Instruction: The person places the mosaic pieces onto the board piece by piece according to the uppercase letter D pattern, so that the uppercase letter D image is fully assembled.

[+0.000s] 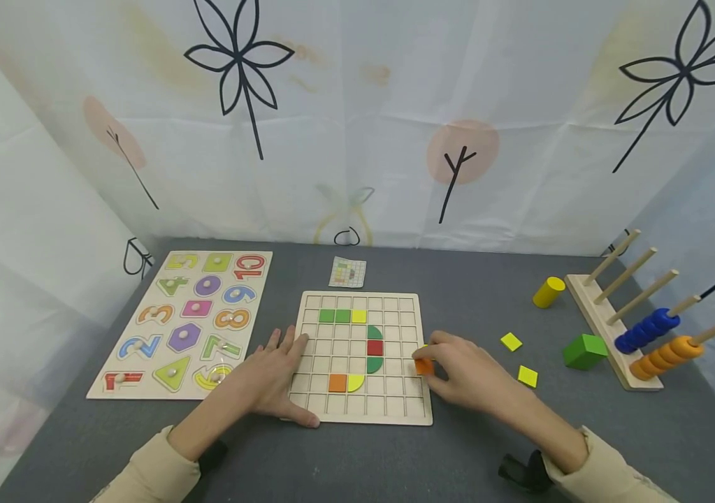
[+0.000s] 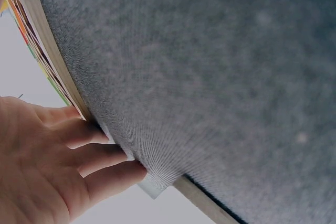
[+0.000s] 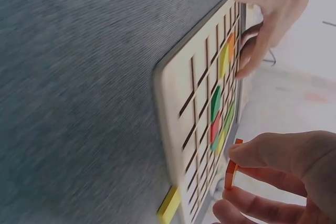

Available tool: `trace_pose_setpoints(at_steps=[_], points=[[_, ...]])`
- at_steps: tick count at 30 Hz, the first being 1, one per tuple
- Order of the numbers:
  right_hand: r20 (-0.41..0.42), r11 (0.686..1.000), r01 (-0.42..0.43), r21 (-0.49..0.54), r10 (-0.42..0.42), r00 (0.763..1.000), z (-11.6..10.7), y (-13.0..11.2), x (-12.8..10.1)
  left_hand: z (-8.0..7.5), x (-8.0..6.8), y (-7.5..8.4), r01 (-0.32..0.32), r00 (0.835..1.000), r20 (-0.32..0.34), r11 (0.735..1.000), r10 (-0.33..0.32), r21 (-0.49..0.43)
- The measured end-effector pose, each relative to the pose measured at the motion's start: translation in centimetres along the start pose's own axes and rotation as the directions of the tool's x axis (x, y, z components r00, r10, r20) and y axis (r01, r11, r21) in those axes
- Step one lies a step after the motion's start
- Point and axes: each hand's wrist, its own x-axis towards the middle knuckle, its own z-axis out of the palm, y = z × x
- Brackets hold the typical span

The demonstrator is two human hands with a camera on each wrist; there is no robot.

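A wooden grid board (image 1: 363, 412) lies mid-table, holding green, yellow, red and orange tiles in a curved row. My left hand (image 1: 278, 374) rests flat on the board's left edge with straight fingers; in the left wrist view those fingers (image 2: 100, 156) lie by a board edge on the grey mat. At the board's right edge, my right hand (image 1: 429, 358) pinches an orange square tile (image 1: 423, 366). In the right wrist view the tile (image 3: 231, 169) sits on edge between thumb and fingers, just above the board (image 3: 178, 93).
A number puzzle (image 1: 187, 321) lies to the left and a small pattern card (image 1: 347, 272) behind the board. On the right are two yellow square tiles (image 1: 511, 341), a green cube (image 1: 585, 351), a yellow cylinder (image 1: 549, 292) and a peg rack (image 1: 602, 335) with blue and orange rings. Curtains surround the table.
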Motion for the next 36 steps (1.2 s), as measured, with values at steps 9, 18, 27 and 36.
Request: trace_pose_setpoints(at_steps=[9, 18, 27, 36], points=[[0.033, 0.997, 0.066, 0.030, -0.067, 0.997, 0.9, -2.4, 2.1, -0.1, -0.1, 0.0, -0.002, 1.000, -0.003, 1.000, 0.002, -0.006], [0.029, 0.987, 0.155, 0.051, -0.157, 0.987, 3.2, -4.9, 4.4, -0.1, -0.1, 0.1, 0.006, 1.000, 0.007, 1.000, -0.006, -0.006], [0.061, 0.971, 0.238, -0.001, -0.238, 0.969, 5.3, -7.6, 6.5, -0.1, -0.1, 0.0, -0.010, 1.000, 0.002, 1.000, 0.010, -0.009], [0.061, 0.962, 0.266, -0.054, -0.263, 0.963, 6.4, -8.7, 7.6, -0.1, -0.1, -0.1, -0.014, 1.000, -0.002, 1.000, 0.014, 0.001]])
